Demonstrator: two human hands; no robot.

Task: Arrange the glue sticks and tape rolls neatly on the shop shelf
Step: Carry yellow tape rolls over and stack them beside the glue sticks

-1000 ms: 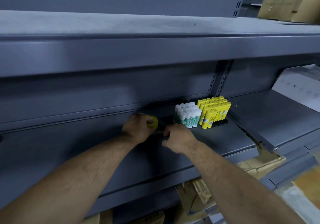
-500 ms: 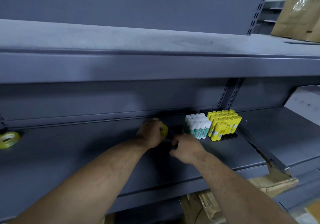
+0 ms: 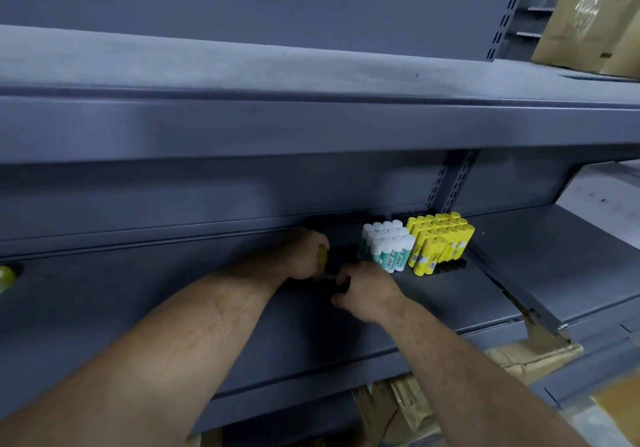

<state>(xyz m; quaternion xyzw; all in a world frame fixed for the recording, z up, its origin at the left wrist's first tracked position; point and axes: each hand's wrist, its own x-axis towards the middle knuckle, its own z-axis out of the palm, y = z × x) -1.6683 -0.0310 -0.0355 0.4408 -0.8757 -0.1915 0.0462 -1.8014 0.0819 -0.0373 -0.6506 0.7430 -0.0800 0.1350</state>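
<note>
On the grey shelf (image 3: 433, 304) stand a block of white-capped green glue sticks (image 3: 386, 248) and, to its right, a block of yellow glue sticks (image 3: 438, 240). My left hand (image 3: 299, 254) grips a yellow tape roll (image 3: 322, 256), mostly hidden behind the fingers. My right hand (image 3: 365, 291) is curled around something dark just in front of the white glue sticks; what it holds is hidden. Another yellow tape roll (image 3: 5, 278) lies at the far left edge of the shelf.
Small black items (image 3: 450, 266) lie in front of the yellow sticks. An upper shelf (image 3: 311, 76) overhangs the work area. Brown wrapped parcels (image 3: 588, 21) sit top right, crumpled cardboard (image 3: 530, 356) below. A lower shelf section (image 3: 554, 266) adjoins on the right.
The view has shifted left and down a little. My left hand turned so less of the tape roll shows. Both hands stay close together in front of the white glue sticks.
</note>
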